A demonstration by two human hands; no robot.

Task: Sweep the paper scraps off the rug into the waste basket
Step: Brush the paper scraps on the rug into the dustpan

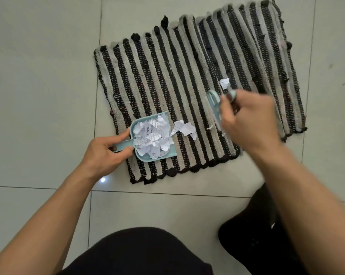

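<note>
scraps: white, torn, printed | heaped in dustpan

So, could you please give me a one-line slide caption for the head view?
Left hand holds a paper-filled dustpan on a striped rug while right hand brushes scraps.

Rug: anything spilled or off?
Yes. Paper scraps lie loose on the rug just past the full dustpan lip, and one scrap sits apart, beyond the brush.
</note>
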